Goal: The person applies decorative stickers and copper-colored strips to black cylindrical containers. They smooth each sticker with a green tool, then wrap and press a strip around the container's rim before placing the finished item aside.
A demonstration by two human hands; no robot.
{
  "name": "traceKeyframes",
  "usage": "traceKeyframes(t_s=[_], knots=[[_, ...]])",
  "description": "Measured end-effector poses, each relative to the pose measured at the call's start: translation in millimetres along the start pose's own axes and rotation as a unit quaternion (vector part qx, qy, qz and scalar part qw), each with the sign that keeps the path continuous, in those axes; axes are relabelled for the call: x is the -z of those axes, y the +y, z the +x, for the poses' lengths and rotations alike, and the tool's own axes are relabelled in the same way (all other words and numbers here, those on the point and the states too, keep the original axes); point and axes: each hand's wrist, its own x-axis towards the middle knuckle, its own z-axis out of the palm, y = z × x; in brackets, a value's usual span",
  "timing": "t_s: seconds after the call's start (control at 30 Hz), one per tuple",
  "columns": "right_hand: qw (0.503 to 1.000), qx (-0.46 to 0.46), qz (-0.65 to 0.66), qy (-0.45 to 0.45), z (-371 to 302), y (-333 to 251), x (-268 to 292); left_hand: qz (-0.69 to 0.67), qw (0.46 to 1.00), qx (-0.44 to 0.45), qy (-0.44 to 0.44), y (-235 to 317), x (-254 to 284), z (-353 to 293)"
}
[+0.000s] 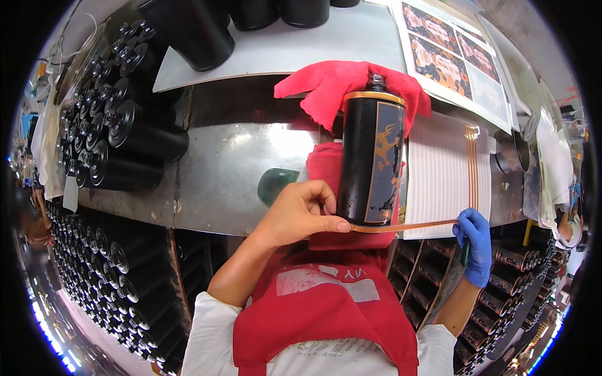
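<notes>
A black bottle (359,160) lies on folded red cloths, its neck pointing away from me. It has a gold band near the shoulder and a dark panel with a gold figure. My bare left hand (300,213) is beside its near end, thumb pressing one end of a thin gold strip (407,228) by the base edge. The strip stretches right to my blue-gloved right hand (475,245), which pinches its other end. A dark green, narrow object (464,253) shows along the gloved palm; its kind is unclear.
Right of the bottle lies a white backing sheet (436,172) with several gold strips. A green flat scraper-like piece (276,183) rests on the metal table (232,169). Black bottles (147,131) are stacked at left, more stand at the back. Printed sheets (461,62) lie at far right.
</notes>
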Motion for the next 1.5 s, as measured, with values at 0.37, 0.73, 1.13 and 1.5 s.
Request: traceKeyframes(t_s=[0.37,0.73,1.13,1.5], knots=[[0.999,0.012,0.005,-0.041,17.4,11.0,4.6,0.064,0.997,0.010,0.048,2.7,0.8,2.7],[0.999,0.016,0.001,-0.042,28.7,15.5,-1.9,0.559,0.736,-0.361,0.123,16.4,-73.0,16.1],[0.989,0.013,0.083,-0.118,0.6,1.4,-63.4,0.496,0.775,-0.350,0.175,10.7,-59.7,-4.2],[0.971,0.016,0.164,-0.172,-25.3,-8.5,-46.1,0.565,0.746,-0.327,0.130,30.9,-70.4,12.0]])
